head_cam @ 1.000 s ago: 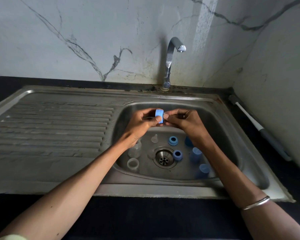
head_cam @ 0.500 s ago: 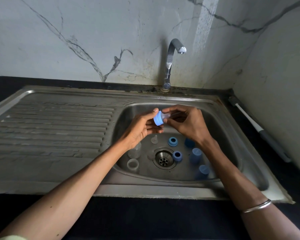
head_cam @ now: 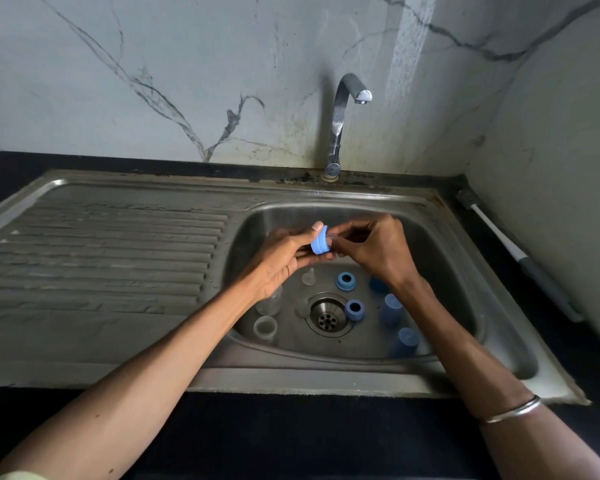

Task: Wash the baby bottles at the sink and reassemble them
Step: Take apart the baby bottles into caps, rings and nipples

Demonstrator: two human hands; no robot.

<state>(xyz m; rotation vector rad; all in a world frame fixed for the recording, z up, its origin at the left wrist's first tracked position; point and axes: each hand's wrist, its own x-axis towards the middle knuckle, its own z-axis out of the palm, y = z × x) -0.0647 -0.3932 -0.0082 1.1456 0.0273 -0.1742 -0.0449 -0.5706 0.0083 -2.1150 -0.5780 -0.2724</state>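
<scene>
On the far left, our draining board (head_cam: 101, 258) carries nothing that belongs to the bottles. Moving right into the sink (head_cam: 492, 344), two clear bottle bodies (head_cam: 266, 328) stand near the left wall of the basin, a clear teat (head_cam: 309, 276) sits just behind the drain (head_cam: 327, 315), two blue collar rings (head_cam: 345, 280) lie just right of the drain, and blue caps (head_cam: 391, 308) stand further right under our right forearm. The tap (head_cam: 347, 109) shows no running water. Since every part lies separate and no bottle stands finished, we judge that the reassembly has barely begun; whether the washing is done we cannot tell.

Above the basin, our left hand (head_cam: 284, 261) holds a light blue collar ring (head_cam: 319, 241) between the thumb on top and the curled fingers beneath. It is a closed, pinching grasp. Just right of it, our right hand (head_cam: 378, 251) pinches something clear and pale at the ring's open side, most likely a teat that we are seating into the ring, though it is too small to name for certain. Both hands are touching the same assembly over the middle of the sink.

At the far right, a long-handled brush (head_cam: 510, 247) lies on the dark counter against the wall, well apart from our hands.
</scene>
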